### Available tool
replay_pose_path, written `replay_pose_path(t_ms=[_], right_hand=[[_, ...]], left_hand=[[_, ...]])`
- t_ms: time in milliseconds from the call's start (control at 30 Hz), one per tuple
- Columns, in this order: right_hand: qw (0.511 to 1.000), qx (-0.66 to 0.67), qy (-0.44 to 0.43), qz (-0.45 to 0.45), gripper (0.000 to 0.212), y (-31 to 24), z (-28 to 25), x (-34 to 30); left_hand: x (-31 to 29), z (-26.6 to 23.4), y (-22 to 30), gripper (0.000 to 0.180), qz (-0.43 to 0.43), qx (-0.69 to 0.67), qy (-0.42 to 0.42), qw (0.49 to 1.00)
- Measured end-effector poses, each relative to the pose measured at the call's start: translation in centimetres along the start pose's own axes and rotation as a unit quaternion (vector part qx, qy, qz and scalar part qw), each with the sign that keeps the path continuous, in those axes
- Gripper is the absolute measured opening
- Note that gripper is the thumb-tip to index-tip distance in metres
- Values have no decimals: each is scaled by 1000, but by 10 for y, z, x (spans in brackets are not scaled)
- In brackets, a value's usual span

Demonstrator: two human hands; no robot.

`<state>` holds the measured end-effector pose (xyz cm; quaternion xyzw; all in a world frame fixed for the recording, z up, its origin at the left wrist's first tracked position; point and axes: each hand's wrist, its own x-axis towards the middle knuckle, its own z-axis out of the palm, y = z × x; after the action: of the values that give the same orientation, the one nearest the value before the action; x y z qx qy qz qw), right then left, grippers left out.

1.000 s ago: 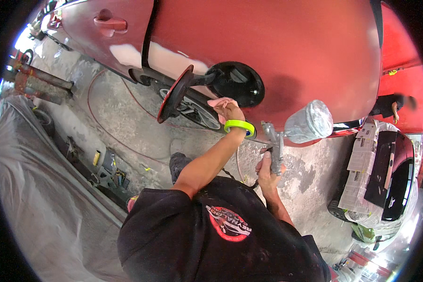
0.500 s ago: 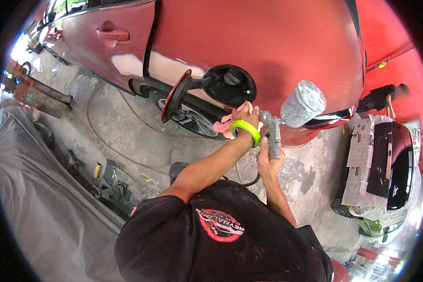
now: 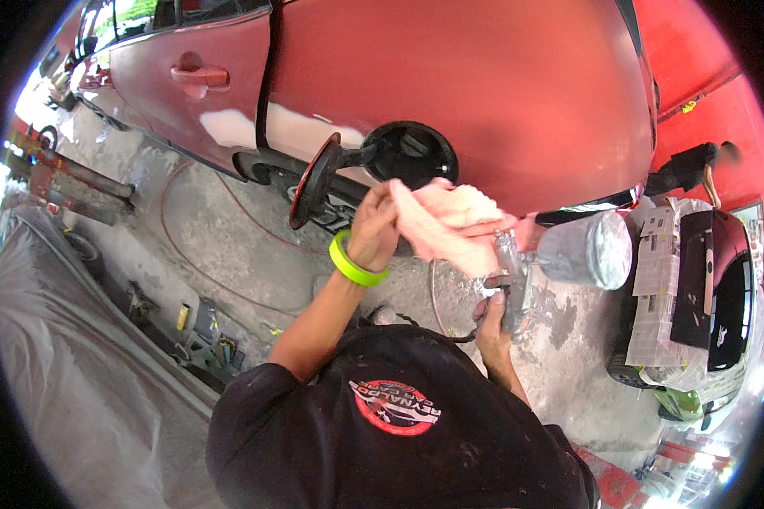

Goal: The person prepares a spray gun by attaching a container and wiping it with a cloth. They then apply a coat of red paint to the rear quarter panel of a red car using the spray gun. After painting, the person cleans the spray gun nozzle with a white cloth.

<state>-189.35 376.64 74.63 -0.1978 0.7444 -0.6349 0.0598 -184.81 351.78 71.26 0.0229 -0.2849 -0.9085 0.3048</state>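
Note:
A pink cloth (image 3: 446, 216) is pinched at its left end by my left hand (image 3: 373, 225), spread out toward the spray gun. A bright yellow-green tape ring (image 3: 358, 260) circles my left wrist. My right hand (image 3: 494, 321) grips the handle of a grey spray gun (image 3: 514, 284), whose wrapped-looking cup (image 3: 584, 250) tilts to the right. The cloth's right part lies against or behind the gun's head; whether the right fingers touch it is hidden. Beyond the cloth, the red car's fuel flap (image 3: 316, 180) hangs open beside the black filler recess (image 3: 409, 154).
The red car's side (image 3: 475, 93) has pale patches near its lower edge. A thin hose (image 3: 229, 278) curves over the concrete floor. A grey sheet (image 3: 76, 339) drapes something at left. A person (image 3: 686, 168) stands near a paper-masked car (image 3: 666, 293) at right.
My left hand has moved left, away from the gun, pulling the bunched pink cloth out wide. The gun and its cup have shifted right and lower in my right hand.

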Motion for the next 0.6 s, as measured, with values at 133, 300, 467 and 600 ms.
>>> replay_pose_path(t_ms=[133,300,467,600], right_hand=[[989,-127,-58,-46,21,6,13,15],[975,-150,-46,-158,17,-4,46,52],[977,-131,-65,-156,20,-20,76,97],[973,-119,-108,-168,26,-30,116,114]], left_hand=[[-28,23,-18,50,-206,-227,38,951],[-18,-20,-20,52,-256,-141,22,956],[-49,-90,5,33,-253,-46,103,961],[-74,-113,13,15,-157,72,157,972]])
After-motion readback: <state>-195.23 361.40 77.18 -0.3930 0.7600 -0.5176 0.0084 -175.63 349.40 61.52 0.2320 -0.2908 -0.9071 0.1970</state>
